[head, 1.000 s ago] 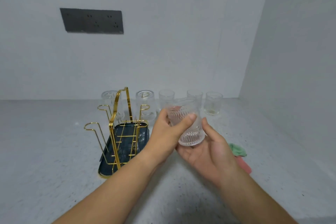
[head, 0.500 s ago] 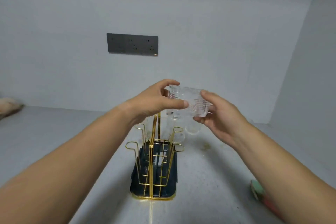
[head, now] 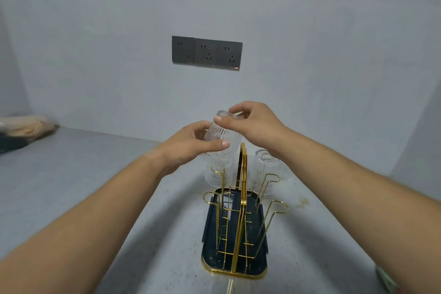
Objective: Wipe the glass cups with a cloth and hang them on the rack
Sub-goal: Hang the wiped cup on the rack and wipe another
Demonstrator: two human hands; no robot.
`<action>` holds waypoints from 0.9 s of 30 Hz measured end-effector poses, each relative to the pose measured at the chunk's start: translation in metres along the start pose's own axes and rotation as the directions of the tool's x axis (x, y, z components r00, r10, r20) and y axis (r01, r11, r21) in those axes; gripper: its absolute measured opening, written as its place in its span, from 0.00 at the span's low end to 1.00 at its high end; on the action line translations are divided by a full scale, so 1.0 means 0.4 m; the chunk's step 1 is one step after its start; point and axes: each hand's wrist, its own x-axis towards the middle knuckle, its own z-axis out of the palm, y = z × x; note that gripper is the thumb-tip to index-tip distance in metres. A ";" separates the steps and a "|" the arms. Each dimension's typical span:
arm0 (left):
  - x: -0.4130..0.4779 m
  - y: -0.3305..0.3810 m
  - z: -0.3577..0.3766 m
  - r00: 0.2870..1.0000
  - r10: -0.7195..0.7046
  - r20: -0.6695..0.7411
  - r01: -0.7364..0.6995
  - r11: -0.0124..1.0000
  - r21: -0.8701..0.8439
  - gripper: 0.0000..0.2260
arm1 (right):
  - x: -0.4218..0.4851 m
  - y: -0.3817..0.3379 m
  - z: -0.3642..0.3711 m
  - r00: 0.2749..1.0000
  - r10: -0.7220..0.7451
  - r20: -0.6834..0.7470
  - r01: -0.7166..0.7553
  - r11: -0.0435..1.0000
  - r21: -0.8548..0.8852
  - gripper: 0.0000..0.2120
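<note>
Both hands, left hand and right hand, grip an inverted glass cup above the rack.

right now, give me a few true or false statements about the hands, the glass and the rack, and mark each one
1. Both hands hold the ribbed glass cup. True: the left hand grips its side, the right hand its upper end.
2. The held cup stands on the counter. False: it is in the air above the gold rack.
3. A cloth is wrapped around the cup. False: bare fingers touch it.
4. The near rack hooks are bare. True.
5. The wall sockets are white. False: dark grey.
</note>
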 end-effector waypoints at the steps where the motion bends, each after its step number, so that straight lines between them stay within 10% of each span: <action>1: -0.002 -0.022 0.003 1.000 0.000 0.001 0.000 1.000 -0.024 0.31 | 0.002 0.007 0.009 1.000 -0.012 0.014 0.013 0.999 -0.037 0.29; 19: -0.048 -0.199 0.079 0.995 -0.089 -0.032 0.080 0.971 -0.227 0.27 | -0.007 0.095 0.059 0.976 0.008 0.219 0.077 0.924 -0.375 0.38; 27: -0.051 -0.233 0.079 0.993 -0.113 -0.020 0.105 0.965 -0.241 0.28 | -0.003 0.104 0.057 0.957 0.033 0.289 0.051 0.959 -0.279 0.17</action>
